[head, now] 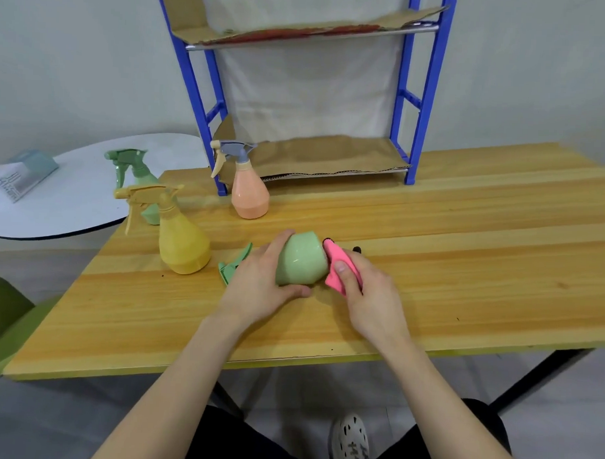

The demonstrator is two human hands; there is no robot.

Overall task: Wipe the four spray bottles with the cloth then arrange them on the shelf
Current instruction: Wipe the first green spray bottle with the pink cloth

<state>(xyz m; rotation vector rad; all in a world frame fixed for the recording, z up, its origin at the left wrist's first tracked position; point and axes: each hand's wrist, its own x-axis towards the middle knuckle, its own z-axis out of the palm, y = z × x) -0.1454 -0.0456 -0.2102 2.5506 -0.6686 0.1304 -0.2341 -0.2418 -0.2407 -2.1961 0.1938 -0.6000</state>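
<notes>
My left hand (258, 282) grips a light green spray bottle (301, 260) tipped on its side over the wooden table (464, 269), its base facing right and its trigger head (233, 266) poking out to the left. My right hand (367, 293) presses a pink cloth (339, 265) against the bottle's base. A yellow spray bottle (182, 239) stands to the left, a darker green spray bottle (138, 179) behind it, and a peach spray bottle (249, 189) stands in front of the blue shelf (413, 96).
The shelf's lower level (331, 158) and upper level (301, 26) are lined with cardboard. A white round table (72, 200) with a small box (25, 175) stands at the left. A green chair (3, 315) is at the lower left.
</notes>
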